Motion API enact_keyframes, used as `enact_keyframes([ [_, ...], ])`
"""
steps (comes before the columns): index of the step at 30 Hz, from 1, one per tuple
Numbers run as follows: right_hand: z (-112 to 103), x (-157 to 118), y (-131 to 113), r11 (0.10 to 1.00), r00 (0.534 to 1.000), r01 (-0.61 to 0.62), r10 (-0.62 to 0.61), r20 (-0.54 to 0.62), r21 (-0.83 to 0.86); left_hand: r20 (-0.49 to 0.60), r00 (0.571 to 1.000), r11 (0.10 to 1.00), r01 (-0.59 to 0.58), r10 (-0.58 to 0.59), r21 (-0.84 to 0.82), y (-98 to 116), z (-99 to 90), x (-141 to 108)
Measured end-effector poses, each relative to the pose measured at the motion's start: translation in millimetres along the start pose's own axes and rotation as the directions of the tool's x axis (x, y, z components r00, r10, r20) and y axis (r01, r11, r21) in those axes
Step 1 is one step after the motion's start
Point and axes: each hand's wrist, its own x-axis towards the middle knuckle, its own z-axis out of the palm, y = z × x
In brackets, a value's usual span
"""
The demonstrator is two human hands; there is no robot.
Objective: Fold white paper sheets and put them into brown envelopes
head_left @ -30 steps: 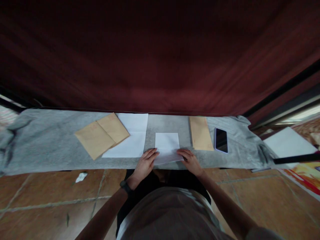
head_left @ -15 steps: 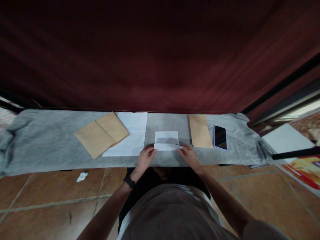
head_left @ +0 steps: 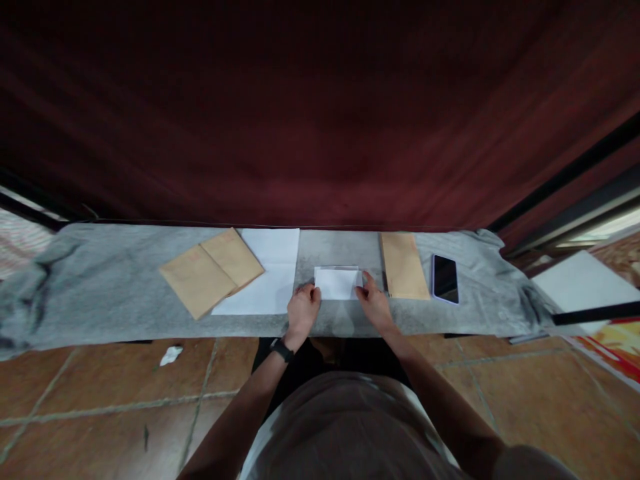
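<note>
A black watch is on the left wrist. The left hand, fingers curled, touches the left edge of the folded paper; the right hand has its thumb at the right edge, index finger extended. Whether either pinches cannot be determined. The paper lies centrally on the grey cloth. Left: two brown envelopes overlap a white sheet. Right: another envelope, then a phone. Behind: a dark red curtain.

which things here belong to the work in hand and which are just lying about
In use, it seems:
folded white paper, left hand and right hand at its ends
probably also larger white paper, brown envelopes

Lying about, apparently:
phone
white scrap on the floor
</note>
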Motion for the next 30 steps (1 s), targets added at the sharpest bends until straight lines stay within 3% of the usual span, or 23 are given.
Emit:
enact_keyframes([
  [6,-7.4,11.4,-15.0,0.976,0.982,-0.094,0.123,0.141,-0.198,0.045,0.997,0.993,0.05,-0.056,0.109,9.7,-3.7,4.5],
  [17,-11.3,22.4,-24.6,0.954,0.969,-0.106,0.163,0.186,-0.282,0.124,0.98,0.977,0.134,-0.155,0.164,13.8,-7.7,21.4],
  [24,-7.3,24.6,-27.4,0.936,0.989,-0.027,0.078,0.13,-0.352,0.119,0.983,0.976,0.113,-0.137,0.185,13.4,-4.8,27.1],
  [30,-3.6,21.8,-30.9,0.908,0.987,0.147,-0.158,0.005,-0.391,0.116,0.986,0.975,0.094,-0.119,0.201,14.5,-4.1,26.6],
])
